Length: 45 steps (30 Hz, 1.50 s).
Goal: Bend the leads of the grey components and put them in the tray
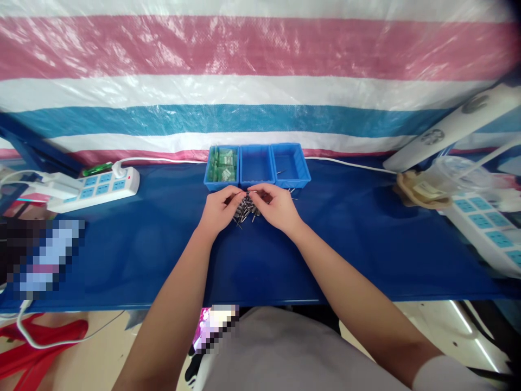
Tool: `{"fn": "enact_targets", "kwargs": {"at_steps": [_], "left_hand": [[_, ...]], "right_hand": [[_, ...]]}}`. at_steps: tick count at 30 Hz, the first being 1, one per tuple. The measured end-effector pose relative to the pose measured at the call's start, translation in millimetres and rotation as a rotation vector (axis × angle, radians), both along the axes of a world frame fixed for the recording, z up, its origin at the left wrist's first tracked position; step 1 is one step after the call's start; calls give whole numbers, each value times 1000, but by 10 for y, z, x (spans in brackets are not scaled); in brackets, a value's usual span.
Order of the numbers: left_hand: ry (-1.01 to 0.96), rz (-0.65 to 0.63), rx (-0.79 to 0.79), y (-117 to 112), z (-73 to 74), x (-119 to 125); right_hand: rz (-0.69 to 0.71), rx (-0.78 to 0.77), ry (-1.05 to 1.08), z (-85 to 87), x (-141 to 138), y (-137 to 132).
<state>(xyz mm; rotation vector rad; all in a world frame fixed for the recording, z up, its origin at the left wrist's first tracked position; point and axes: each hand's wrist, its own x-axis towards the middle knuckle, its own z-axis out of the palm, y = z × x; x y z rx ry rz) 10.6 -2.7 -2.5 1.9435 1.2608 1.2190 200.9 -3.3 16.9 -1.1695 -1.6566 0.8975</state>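
My left hand and my right hand meet over a pile of slim metal pieces on the blue table. Both hands are closed in a pinch, fingertips nearly touching. Between them is a slim metal piece, mostly covered by the fingers and too small to name exactly. Just behind the hands stand three blue bins in a row. Small green packets fill the left bin. Bare floor shows in the middle bin. A thin piece lies in the right bin.
A white power strip with plugs lies at the left, a pixelated device nearer. On the right are another power strip, a clear plastic cup and a white tube. A striped sheet hangs behind the table.
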Motion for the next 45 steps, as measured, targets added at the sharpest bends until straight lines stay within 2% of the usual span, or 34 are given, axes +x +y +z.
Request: {"fn": "enact_targets", "kwargs": {"at_steps": [7, 11, 14, 18, 24, 27, 35, 45], "left_hand": [[55, -21, 39, -18, 38, 14], [80, -38, 46, -19, 46, 13], [55, -53, 17, -21, 38, 4], [12, -51, -3, -22, 15, 5], [38, 7, 36, -17, -7, 39], [37, 16, 17, -13, -10, 38], [50, 32, -66, -5, -20, 4], [35, 20, -37, -10, -3, 26]], "right_hand": [[64, 273, -146, -39, 23, 2], [22, 428, -232, -69, 23, 11], [-7, 458, -287, -57, 24, 10], [-32, 388, -202, -28, 15, 7], [-14, 43, 140, -33, -44, -1], [-23, -51, 192, -64, -57, 12], [-28, -54, 95, -79, -42, 21], [-33, 1, -31, -31, -12, 10]]}}
